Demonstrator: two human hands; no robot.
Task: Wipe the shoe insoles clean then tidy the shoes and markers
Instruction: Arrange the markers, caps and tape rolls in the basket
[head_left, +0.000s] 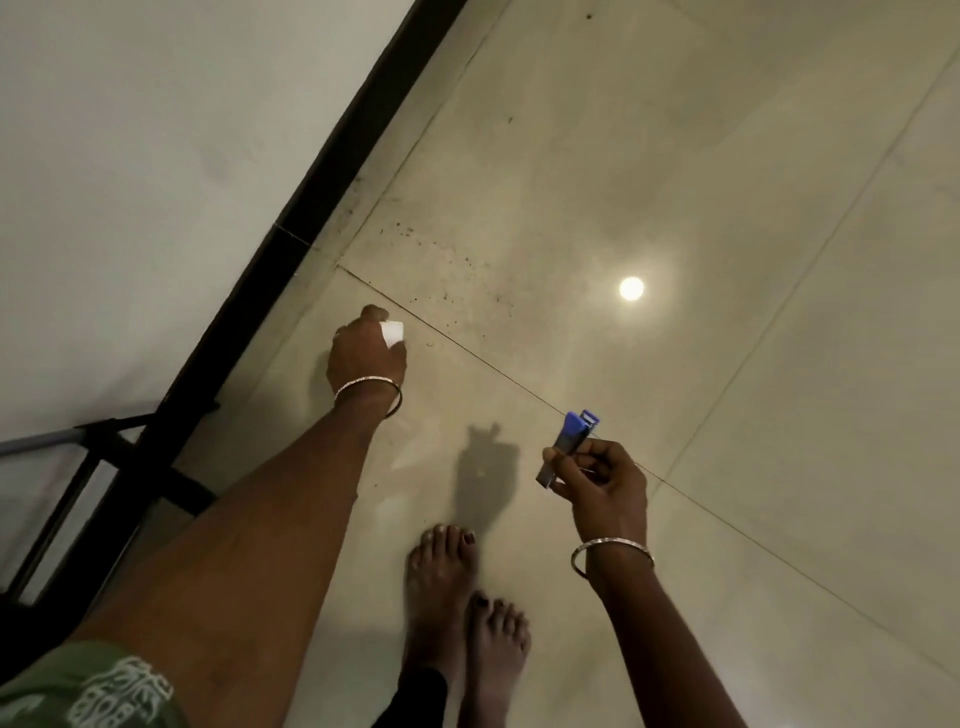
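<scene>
My left hand (363, 353) is stretched forward over the floor, fingers curled round a small white wipe (393, 332) that sticks out at its far side. My right hand (602, 480) is raised at the right and pinches blue-capped markers (571, 441), which point up and away. No shoes or insoles are in view. Both wrists carry a thin metal bangle.
Glossy beige floor tiles (675, 208) fill the view, with a ceiling light's reflection (631, 288) and dark specks near the wall. A black skirting (291, 249) runs diagonally below a pale wall (130, 182). A black metal frame (104, 467) stands at the left. My bare feet (457, 597) are below.
</scene>
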